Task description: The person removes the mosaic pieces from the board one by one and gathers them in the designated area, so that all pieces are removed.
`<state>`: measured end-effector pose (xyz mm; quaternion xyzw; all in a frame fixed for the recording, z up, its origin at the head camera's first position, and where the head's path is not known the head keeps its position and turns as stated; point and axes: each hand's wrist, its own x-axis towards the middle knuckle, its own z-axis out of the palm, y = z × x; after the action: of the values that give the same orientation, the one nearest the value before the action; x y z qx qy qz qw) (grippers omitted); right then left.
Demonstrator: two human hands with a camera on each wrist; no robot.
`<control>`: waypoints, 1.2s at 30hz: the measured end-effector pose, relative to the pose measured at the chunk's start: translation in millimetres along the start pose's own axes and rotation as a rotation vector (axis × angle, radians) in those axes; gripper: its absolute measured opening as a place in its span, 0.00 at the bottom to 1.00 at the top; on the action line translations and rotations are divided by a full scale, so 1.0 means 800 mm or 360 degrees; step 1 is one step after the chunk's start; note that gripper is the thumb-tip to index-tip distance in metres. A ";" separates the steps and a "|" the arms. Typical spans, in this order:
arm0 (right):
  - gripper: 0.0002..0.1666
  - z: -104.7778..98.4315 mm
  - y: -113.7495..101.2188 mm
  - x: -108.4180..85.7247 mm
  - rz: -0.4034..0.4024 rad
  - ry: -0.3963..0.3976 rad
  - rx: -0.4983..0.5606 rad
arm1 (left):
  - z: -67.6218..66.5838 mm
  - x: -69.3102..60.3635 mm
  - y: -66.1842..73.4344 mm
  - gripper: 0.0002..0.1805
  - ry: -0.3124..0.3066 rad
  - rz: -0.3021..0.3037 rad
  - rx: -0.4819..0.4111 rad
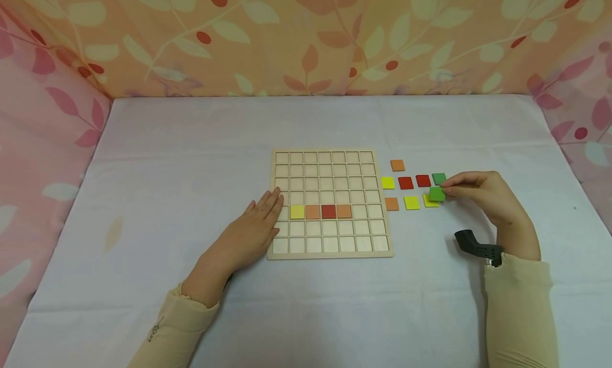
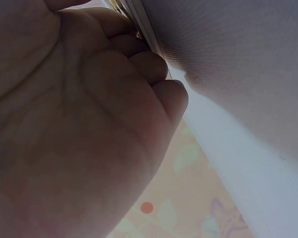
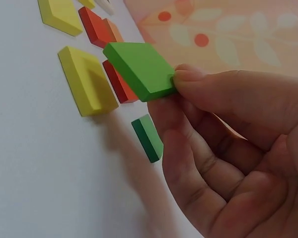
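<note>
A wooden grid board [image 1: 330,256] lies on the white cloth, with a yellow tile [image 1: 297,212], an orange tile [image 1: 313,212], a red tile [image 1: 329,212] and another orange tile [image 1: 344,212] side by side in one row. The left hand [image 1: 246,238] rests flat with straight fingers on the board's left edge; in the left wrist view the hand [image 2: 84,109] hides most of the board. Thumb and fingertips of the right hand [image 1: 494,203] pinch a light green tile [image 1: 437,194] [image 3: 141,69], held above a yellow tile [image 1: 431,203] [image 3: 87,82] beside a darker green tile [image 1: 439,178] [image 3: 149,139].
Right of the board lie orange tiles [image 1: 397,165] [image 1: 392,204], yellow tiles [image 1: 388,182] [image 1: 411,203] and red tiles [image 1: 405,182] [image 1: 423,180]. A black wrist mount [image 1: 478,246] sticks out by the right sleeve. Patterned cloth [image 1: 311,39] stands behind and at both sides.
</note>
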<state>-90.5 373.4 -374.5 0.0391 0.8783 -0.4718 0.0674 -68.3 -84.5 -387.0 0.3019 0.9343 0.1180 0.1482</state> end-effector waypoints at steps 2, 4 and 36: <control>0.14 -0.001 0.002 0.000 0.0011 0.0004 -0.0005 | 0.000 0.000 0.000 0.34 0.0000 0.0001 0.0001; 0.14 -0.003 0.004 0.000 0.0019 0.0008 -0.0006 | -0.001 0.000 0.000 0.34 0.0000 0.0003 0.0002; 0.07 -0.022 0.033 0.001 -0.0011 -0.0046 0.0035 | -0.002 -0.001 0.001 0.34 0.0014 0.0012 -0.0043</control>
<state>-89.4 402.6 -387.3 0.0299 0.8721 -0.4821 0.0779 -68.1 -84.7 -385.0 0.3030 0.9321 0.1325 0.1478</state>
